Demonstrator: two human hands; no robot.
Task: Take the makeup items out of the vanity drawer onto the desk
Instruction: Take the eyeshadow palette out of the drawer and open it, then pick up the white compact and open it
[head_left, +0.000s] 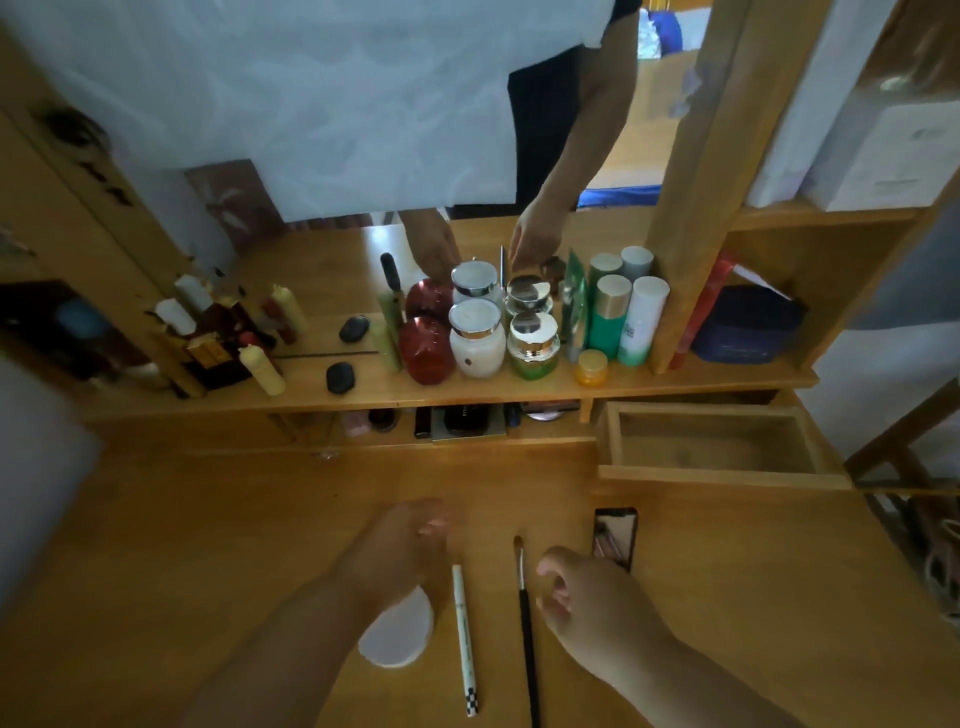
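The small wooden drawer (722, 474) stands pulled out at the right, and I see nothing inside it. On the desk (208, 545) lie a white teardrop-shaped puff (400, 631), a white pen-like liner (464, 639), a dark-handled makeup brush (525, 623) and a small dark mirrored compact (615, 538). My left hand (400, 545) hovers blurred over the puff's top end, fingers relaxed, holding nothing. My right hand (587, 603) sits just right of the brush, fingers loosely curled and empty.
A shelf (467, 392) below the mirror carries several jars, bottles and a red round case (427, 351). Under it a slot holds more small cosmetics (467, 421). A dark blue pouch (743, 327) sits in the right cubby.
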